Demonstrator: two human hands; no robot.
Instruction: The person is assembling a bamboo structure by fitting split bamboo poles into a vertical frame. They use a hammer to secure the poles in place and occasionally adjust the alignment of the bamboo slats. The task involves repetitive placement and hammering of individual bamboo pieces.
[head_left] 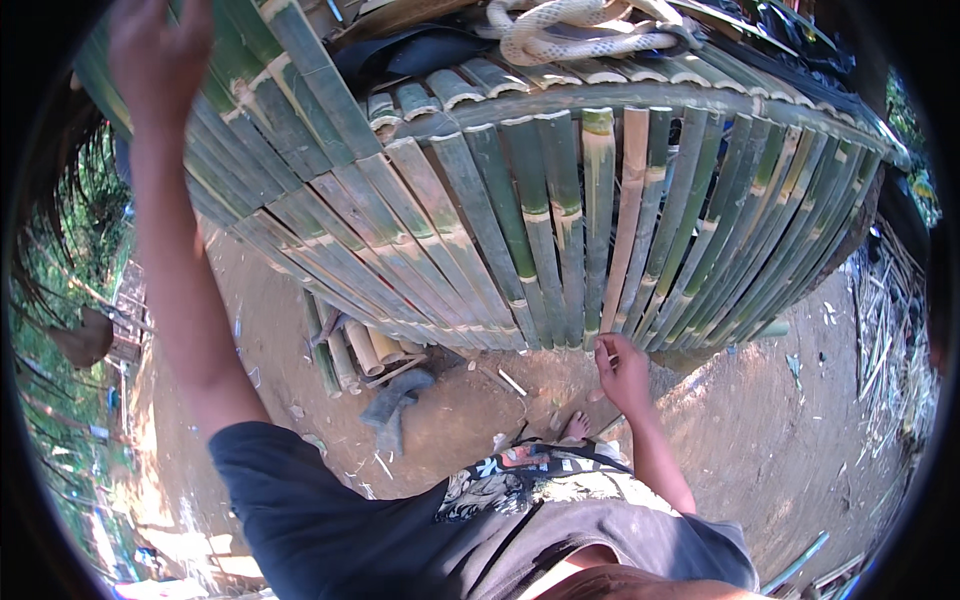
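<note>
Bamboo slats (540, 220), green and grey-green, lie side by side as a long curved platform in front of me. My right hand (624, 374) is closed at their near edge, its fingertips pinching the near end of a light-brown bamboo slat (628, 200). At the upper left, my left hand (165, 50) reaches over a raised set of wider green bamboo slats (300, 90). Its fingers look spread, but their tips are cut off by the picture's top edge and somewhat smeared. Whether that hand touches the bamboo I cannot tell.
A thick bamboo pole (600, 97) crosses the far ends of the slats. Beyond it lies a coiled pale, patterned rope-like thing (540, 35) by black sheeting (420, 50). Cut bamboo pieces (345, 355) and a grey cloth-like object (392, 405) rest on the dirt ground.
</note>
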